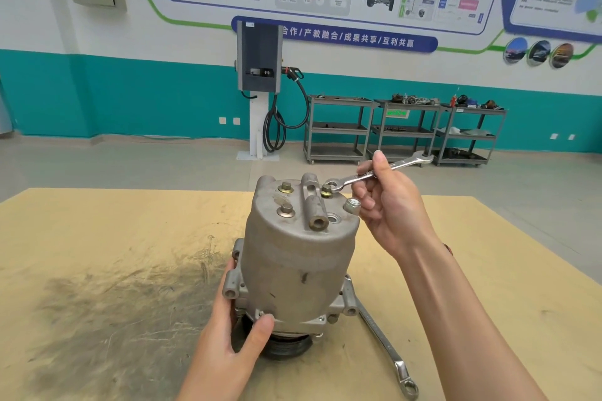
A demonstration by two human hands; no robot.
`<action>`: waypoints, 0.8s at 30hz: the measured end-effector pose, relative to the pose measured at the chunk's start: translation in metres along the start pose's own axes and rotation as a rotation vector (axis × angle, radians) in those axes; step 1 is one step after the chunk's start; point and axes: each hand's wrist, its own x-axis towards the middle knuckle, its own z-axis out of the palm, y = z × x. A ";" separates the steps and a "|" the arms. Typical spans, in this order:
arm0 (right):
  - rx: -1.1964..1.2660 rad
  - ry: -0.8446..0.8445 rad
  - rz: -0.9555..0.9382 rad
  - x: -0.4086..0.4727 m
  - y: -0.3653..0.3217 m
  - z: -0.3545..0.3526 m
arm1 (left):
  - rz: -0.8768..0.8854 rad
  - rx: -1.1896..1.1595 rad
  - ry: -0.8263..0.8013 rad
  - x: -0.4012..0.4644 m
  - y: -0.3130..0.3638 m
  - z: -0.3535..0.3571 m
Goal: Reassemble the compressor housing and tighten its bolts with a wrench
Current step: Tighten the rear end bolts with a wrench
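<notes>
**Left hand steadies compressor, right hand sets wrench on bolt**

Nearest the camera, the left hand (233, 329) grips the compressor (293, 257) at its lower flange, thumb curled across the front, fingers wrapped behind. The compressor stands upright on its pulley in the middle of the tan table (97, 270). Above it, the right hand (387, 205) pinches the shank of a wrench (374, 172) between thumb and fingers, its ring end sitting over a bolt (326, 190) on the housing's top. Two more bolts (286, 210) stand on the top's left side. A second wrench (387, 345) lies flat on the table, just right of the compressor's base.
</notes>
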 end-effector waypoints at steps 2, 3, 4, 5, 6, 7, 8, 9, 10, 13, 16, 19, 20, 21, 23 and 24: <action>-0.004 0.020 -0.027 -0.003 0.001 0.002 | 0.006 -0.001 -0.001 0.000 0.000 0.000; -0.009 0.027 -0.047 -0.004 0.001 0.002 | 0.008 0.002 -0.002 0.000 0.001 0.000; -0.020 0.033 -0.073 -0.004 0.002 0.003 | 0.010 0.004 -0.002 0.000 0.001 0.000; -0.039 0.040 -0.108 -0.005 0.004 0.005 | 0.013 0.003 0.001 0.000 0.001 0.000; -0.072 0.052 -0.151 -0.005 0.006 0.006 | 0.016 0.000 0.006 0.001 0.000 -0.001; -0.118 0.069 -0.203 -0.005 0.008 0.008 | 0.019 -0.002 0.010 0.001 0.000 -0.001; -0.163 0.091 -0.267 -0.005 0.012 0.010 | 0.020 -0.003 0.011 0.001 0.000 -0.001; -0.199 0.118 -0.339 -0.005 0.015 0.013 | 0.020 -0.006 0.009 0.001 0.000 -0.001; -0.229 0.147 -0.415 -0.006 0.018 0.015 | 0.018 -0.012 0.006 0.001 0.000 -0.001; -0.402 0.188 -0.661 -0.012 0.022 0.019 | 0.018 -0.021 0.001 0.000 -0.001 -0.001; -0.796 0.141 -0.955 -0.020 0.015 0.020 | -0.001 -0.017 -0.002 -0.001 -0.004 -0.001; -1.138 0.122 -1.112 -0.023 0.003 0.024 | 0.002 0.008 -0.008 -0.002 -0.003 -0.002; -1.148 0.140 -1.080 -0.024 0.000 0.027 | -0.001 0.013 -0.010 -0.002 -0.002 -0.002; -1.089 0.156 -1.013 -0.025 -0.002 0.029 | -0.002 0.013 -0.011 -0.002 -0.002 -0.002; -0.825 0.164 -0.832 -0.025 -0.003 0.031 | 0.006 0.027 -0.015 -0.003 -0.001 -0.002; -0.686 0.176 -0.735 -0.025 -0.004 0.031 | 0.007 0.037 -0.016 -0.003 0.000 -0.002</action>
